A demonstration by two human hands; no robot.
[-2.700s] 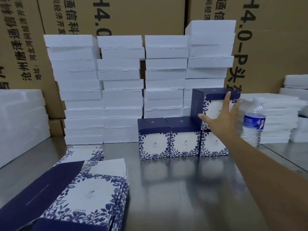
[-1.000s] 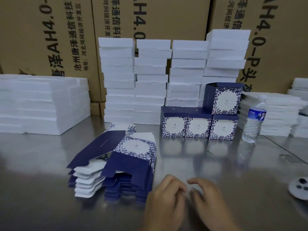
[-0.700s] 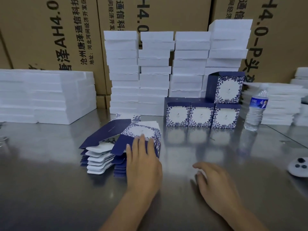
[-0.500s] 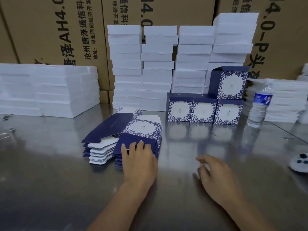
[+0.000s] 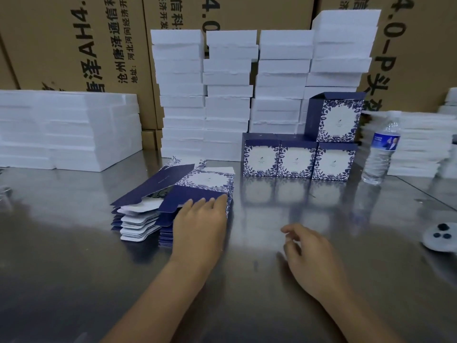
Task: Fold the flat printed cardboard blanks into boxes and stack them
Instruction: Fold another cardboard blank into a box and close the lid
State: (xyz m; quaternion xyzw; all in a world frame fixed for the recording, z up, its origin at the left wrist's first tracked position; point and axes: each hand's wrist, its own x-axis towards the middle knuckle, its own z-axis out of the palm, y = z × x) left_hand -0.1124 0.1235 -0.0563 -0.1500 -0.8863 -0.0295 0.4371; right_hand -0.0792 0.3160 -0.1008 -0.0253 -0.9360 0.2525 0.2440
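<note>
left hand (image 5: pixel 200 225) lower centre of frame, fingers (image 5: pixel 212 203) stretched nearly flat on dark blue flap of top blank, pressing; thumb hidden, can't tell if it hooks under. stack of flat blanks (image 5: pixel 207 180) left of centre on steel table (image 5: pixel 74 256). right hand (image 5: pixel 311 258) lower right of centre, just over table, fingers loosely curled, holding nothing. three folded boxes (image 5: pixel 296 159) in row right of centre, touching; fourth box (image 5: pixel 337 118) atop rightmost one. water bottle (image 5: pixel 382 152) just right of them. white foam stacks (image 5: pixel 230 95) behind.
</note>
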